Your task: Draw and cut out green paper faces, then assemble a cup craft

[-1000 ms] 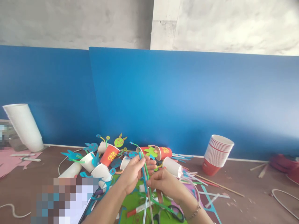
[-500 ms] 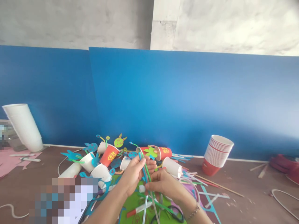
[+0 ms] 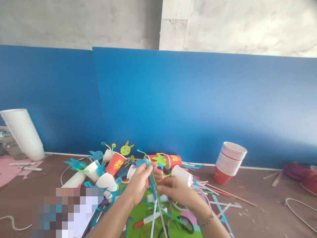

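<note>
My left hand is closed around a blue straw and a green straw, which lie side by side with their tops above its thumb. Their pale lower lengths spread apart towards me. From the other side, the curled thumb and fingers of my right hand meet the green straw; the exact contact is partly hidden. Beneath both hands lie a green sheet, a red-capped marker, a white tube and black-handled scissors.
Decorated paper cups with cut-out faces lie across the back. A cup stack stands right, and a white stack leans at the left. Loose straws and sticks lie right of my hands. A blue panel closes off the back.
My right hand has shifted slightly up along the straws. The white tube under my hands shows more fully. My left hand still holds the straws.
</note>
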{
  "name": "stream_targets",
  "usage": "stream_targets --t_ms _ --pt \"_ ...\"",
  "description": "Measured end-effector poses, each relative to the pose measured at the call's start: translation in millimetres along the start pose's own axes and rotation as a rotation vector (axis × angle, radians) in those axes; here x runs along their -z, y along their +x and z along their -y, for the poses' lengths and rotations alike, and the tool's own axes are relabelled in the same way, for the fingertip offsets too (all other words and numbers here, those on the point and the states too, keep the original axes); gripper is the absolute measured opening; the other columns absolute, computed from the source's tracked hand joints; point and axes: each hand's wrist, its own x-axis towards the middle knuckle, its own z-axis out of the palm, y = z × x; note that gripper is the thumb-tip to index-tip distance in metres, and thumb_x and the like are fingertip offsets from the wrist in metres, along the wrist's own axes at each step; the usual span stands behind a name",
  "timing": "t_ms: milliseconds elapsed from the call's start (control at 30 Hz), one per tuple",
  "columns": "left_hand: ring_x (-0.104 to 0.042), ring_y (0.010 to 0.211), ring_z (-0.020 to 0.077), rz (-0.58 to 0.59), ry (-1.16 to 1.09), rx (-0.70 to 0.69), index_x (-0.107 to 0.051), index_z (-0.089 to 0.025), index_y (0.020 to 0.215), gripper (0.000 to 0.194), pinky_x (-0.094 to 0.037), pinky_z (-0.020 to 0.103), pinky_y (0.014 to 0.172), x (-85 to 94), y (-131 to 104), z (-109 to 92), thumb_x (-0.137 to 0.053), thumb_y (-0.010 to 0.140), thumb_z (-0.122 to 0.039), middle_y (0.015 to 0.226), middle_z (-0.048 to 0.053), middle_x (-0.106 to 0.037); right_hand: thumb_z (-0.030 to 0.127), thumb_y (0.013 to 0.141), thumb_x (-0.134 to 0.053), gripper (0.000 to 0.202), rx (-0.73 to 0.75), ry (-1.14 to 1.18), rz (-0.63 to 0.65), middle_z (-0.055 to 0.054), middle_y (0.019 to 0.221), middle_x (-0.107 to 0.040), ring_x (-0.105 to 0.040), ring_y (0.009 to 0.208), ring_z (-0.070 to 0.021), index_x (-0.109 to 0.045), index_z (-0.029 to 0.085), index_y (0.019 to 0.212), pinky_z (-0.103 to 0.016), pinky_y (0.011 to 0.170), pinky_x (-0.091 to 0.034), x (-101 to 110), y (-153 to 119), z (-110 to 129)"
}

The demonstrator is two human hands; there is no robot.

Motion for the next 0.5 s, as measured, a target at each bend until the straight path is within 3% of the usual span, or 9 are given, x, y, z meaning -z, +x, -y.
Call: stream_targets --t_ms 100,200,333,500 --pt "-0.066 0.063 0.0165 0.027 0.066 0.017 -0.055 -0.015 0.090 0.021 -0.051 0.029 0.064 4.7 0 -4 -0.064 0.079 -0.031 0.070 0.004 -0.069 0.040 0.082 -0.053 0.031 0.042 -0.014 -0.152 -0.004 0.072 -0.071 -0.051 0.046 -0.0088 -0.070 0.014 0.080 -0.020 0.044 -0.040 18 1 0" --pt "-0.065 0.058 0.0164 0.167 0.165 0.140 -0.055 -0.014 0.090 0.026 -0.049 0.029 0.061 5.1 -3 -3 -0.064 0.078 -0.035 0.070 0.006 -0.069 0.038 0.085 -0.048 0.033 0.115 0.005 -0.323 -0.006 0.081 -0.071 -0.059 0.057 -0.0133 -0.068 0.014 0.097 -0.025 0.055 -0.047 22 0 5" --pt "-0.064 0.056 0.0171 0.324 0.235 0.264 -0.052 -0.014 0.091 0.033 -0.048 0.031 0.062 1.5 -8 2 -0.065 0.076 -0.040 0.065 0.005 -0.068 0.033 0.088 -0.047 0.036 0.317 -0.043 -0.227 -0.008 0.107 -0.067 -0.061 0.093 -0.0194 -0.062 0.019 0.116 -0.032 0.082 -0.049 10 -5 14" --pt "-0.064 0.055 0.0168 0.357 0.243 0.283 -0.051 -0.015 0.088 0.032 -0.046 0.030 0.060 0.2 -10 2 -0.065 0.076 -0.041 0.064 0.005 -0.067 0.028 0.089 -0.046 0.032 0.353 -0.070 -0.162 -0.009 0.112 -0.064 -0.058 0.104 -0.0212 -0.064 0.020 0.115 -0.037 0.093 -0.044 5 -7 12"
